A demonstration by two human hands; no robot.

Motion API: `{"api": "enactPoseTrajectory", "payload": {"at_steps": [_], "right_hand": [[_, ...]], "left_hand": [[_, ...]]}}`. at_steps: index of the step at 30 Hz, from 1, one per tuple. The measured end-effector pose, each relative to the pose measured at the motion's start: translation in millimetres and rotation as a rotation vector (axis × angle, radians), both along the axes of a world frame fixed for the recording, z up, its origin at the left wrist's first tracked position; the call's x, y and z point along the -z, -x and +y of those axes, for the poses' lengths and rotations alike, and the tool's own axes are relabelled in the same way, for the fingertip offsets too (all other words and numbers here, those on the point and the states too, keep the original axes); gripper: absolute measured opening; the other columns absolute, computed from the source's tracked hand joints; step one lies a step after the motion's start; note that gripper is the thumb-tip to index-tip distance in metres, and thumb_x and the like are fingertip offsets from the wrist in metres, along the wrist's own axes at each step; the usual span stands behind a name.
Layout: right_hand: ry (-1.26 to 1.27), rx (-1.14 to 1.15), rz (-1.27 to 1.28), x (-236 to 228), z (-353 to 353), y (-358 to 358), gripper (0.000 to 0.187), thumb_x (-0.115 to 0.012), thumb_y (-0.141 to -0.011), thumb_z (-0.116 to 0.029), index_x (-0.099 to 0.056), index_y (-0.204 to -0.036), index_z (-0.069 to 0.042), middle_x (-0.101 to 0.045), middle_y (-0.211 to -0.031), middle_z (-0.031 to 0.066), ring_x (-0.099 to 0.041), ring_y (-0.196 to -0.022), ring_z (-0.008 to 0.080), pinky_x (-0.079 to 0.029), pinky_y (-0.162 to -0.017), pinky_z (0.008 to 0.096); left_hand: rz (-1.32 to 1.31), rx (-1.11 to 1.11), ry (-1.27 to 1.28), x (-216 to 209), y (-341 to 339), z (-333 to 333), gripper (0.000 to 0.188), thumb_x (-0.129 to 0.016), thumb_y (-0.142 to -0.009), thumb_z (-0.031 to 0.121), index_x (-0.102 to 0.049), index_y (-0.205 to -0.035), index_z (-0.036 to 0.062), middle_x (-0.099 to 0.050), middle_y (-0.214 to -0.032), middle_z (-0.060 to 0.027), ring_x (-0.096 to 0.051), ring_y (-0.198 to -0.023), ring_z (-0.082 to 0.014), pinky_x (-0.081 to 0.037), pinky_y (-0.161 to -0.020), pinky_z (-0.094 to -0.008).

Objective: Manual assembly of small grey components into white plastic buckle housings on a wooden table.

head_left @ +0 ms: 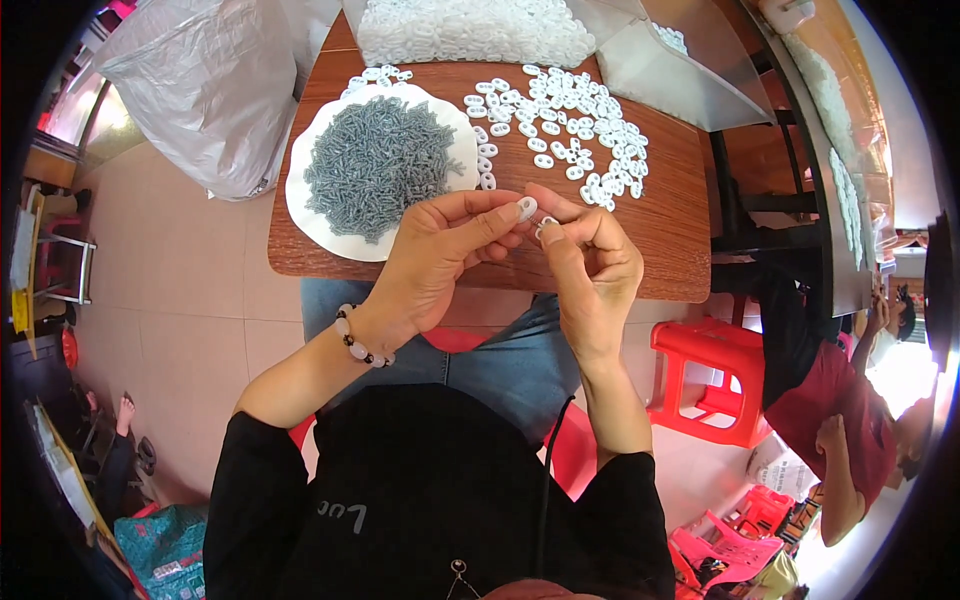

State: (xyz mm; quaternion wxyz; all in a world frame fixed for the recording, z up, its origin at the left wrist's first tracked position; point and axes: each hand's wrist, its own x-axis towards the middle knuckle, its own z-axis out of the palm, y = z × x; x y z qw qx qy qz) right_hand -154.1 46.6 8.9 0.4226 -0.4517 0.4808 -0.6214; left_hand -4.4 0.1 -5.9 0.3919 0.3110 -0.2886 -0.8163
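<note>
- From the head view, your left hand (pixel 428 248) grips a white piece (pixel 527 208) between thumb and fingertips, in front of you over the near part of the counter (pixel 670 245).
- Your right hand (pixel 598 275) is pinched around a small whitish bit (pixel 546 224), just beside the piece; its exact shape is too small to tell.
- Holding with fingertips alone likely suits parts this tiny, leaving their ends exposed and visible to you. Both hands meet near the middle, probably so you can work the two parts close together.
- The dish (pixel 300 205), heaped with grey pins (pixel 380 165), stands on the counter's left side, near your left hand; its raised, wavy rim presumably stops them scattering.
- Loose white ovals (pixel 575 100) lie spread beyond your hands, right of the dish, perhaps so single ones are easy to pick up.
- A dense white heap (pixel 475 32) sits at the far edge, seemingly as bulk stock kept out of your working space.
- A pale bag (pixel 200 95) stands left of the counter; a red stool (pixel 710 385) is to its right.
</note>
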Motion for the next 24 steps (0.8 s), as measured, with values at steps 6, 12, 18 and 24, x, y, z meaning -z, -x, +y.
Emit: {"api": "enactPoseTrajectory", "payload": {"at_steps": [6,12,18,24], "right_hand": [[-0.003,0.007,0.012,-1.1,-0.4,-2.9,0.014,-0.057,-0.087,0.005,-0.053,-0.076,-0.002,-0.062,-0.116,0.0221,-0.044,-0.058,-0.0046,-0.035,-0.05,0.0136],[0.02,0.031,0.106,-2.7,2.6,-5.6,0.011,-0.056,-0.089,0.001,-0.055,-0.079,-0.001,-0.063,-0.114,0.0215,-0.06,-0.091,0.0101,-0.049,-0.08,0.0237],[0.045,0.003,0.045,-5.1,3.8,-12.5,0.011,-0.059,-0.088,0.002,-0.054,-0.079,-0.001,-0.062,-0.115,0.0213,-0.058,-0.09,0.0084,-0.047,-0.077,0.0215],[0.077,-0.197,-0.108,-6.4,0.7,-1.8,0.008,-0.06,-0.087,0.006,-0.053,-0.087,0.002,-0.057,-0.12,0.023,-0.064,-0.091,0.0158,-0.054,-0.081,0.0273]], "left_hand": [[-0.043,-0.039,0.072,1.9,0.0,1.9,0.021,-0.066,-0.088,0.011,-0.065,-0.107,0.0014,-0.068,-0.092,-0.003,-0.06,-0.076,-0.006,-0.05,-0.071,-0.0198],[-0.147,-0.085,0.226,-5.5,3.4,4.4,0.02,-0.068,-0.087,0.01,-0.067,-0.104,0.0024,-0.069,-0.088,-0.0026,-0.059,-0.072,-0.0052,-0.05,-0.068,-0.0194],[-0.057,-0.07,0.182,-14.2,1.5,7.1,0.02,-0.068,-0.087,0.01,-0.067,-0.104,0.0011,-0.069,-0.09,-0.0034,-0.062,-0.076,-0.0059,-0.051,-0.07,-0.0202],[-0.03,-0.086,0.279,-20.1,-1.0,7.7,0.018,-0.067,-0.088,0.011,-0.068,-0.103,0.0017,-0.069,-0.09,-0.0035,-0.062,-0.077,-0.0058,-0.051,-0.067,-0.0197]]}}
